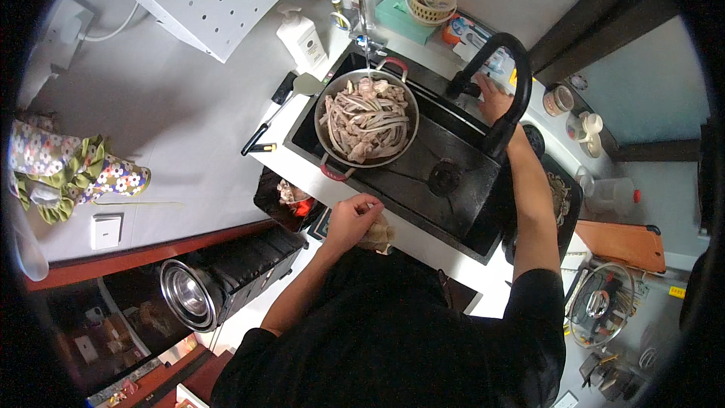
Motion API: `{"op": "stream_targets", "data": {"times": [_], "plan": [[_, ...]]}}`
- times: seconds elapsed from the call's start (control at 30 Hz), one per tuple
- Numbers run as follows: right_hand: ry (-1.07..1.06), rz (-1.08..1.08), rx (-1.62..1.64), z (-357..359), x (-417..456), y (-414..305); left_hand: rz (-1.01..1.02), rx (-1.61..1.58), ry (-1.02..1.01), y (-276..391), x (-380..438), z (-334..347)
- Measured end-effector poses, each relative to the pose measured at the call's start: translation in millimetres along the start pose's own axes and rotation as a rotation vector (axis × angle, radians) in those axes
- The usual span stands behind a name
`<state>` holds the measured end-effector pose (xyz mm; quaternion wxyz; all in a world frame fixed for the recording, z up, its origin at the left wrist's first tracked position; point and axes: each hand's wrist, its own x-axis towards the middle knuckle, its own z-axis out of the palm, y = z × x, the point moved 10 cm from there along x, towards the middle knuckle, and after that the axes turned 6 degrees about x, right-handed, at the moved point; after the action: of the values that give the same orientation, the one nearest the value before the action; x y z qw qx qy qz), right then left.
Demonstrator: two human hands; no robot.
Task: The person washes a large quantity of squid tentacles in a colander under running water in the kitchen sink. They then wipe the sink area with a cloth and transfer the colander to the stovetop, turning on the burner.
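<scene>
A metal pot (417, 119) with red-sleeved handles stands in the black sink (396, 187), heaped with pale meaty bones (368, 119). A thin stream of water runs from the small tap (365, 39) into the pot's far side. My left hand (354, 221) is at the near counter edge, fingers curled in, above a tan cloth (378, 235); whether it grips the cloth is unclear. My right hand (494, 101) reaches behind the arched black faucet (512, 51), by its base. The faucet partly hides that hand, so its grip cannot be made out.
A spatula (283, 105) lies left of the sink, near a white pump bottle (303, 39). A black tray (572, 198) of food pieces stands to the right. Below left is a black bin (269, 192). A perforated white panel (209, 0) juts out at upper left.
</scene>
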<state>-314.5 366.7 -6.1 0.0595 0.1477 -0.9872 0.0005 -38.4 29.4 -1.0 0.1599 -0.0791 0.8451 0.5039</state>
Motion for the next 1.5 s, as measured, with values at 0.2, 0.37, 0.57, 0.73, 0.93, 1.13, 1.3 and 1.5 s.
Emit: {"op": "stream_targets", "data": {"times": [0.2,0.37,0.57,0.73,0.93,1.13,1.3,1.5], "plan": [[-0.084,0.279,0.827,27.0,-41.4,20.0,0.058,-0.05,0.026,7.4,7.4,-10.5],[-0.578,0.822,1.824,71.3,-188.2,-62.5,0.086,-0.105,-0.034,12.4,23.8,6.3],[-0.352,0.895,1.92,67.0,-204.8,-58.8,0.118,-0.091,-0.245,41.7,34.6,43.2],[-0.245,0.86,1.93,51.7,-181.0,-57.2,0.18,-0.063,-0.29,50.7,38.5,63.4],[-0.251,0.828,1.59,34.4,-177.0,-42.0,0.183,-0.038,-0.296,48.3,32.2,67.1],[-0.174,0.662,1.322,16.9,-175.8,-18.6,0.152,-0.107,-0.217,33.4,30.6,57.2],[-0.115,0.813,1.763,35.7,-176.8,-32.5,0.074,-0.091,-0.179,13.0,35.8,49.2],[0.11,0.812,2.206,94.3,-198.2,-49.2,0.146,-0.158,-0.164,17.8,39.0,48.2]]}}
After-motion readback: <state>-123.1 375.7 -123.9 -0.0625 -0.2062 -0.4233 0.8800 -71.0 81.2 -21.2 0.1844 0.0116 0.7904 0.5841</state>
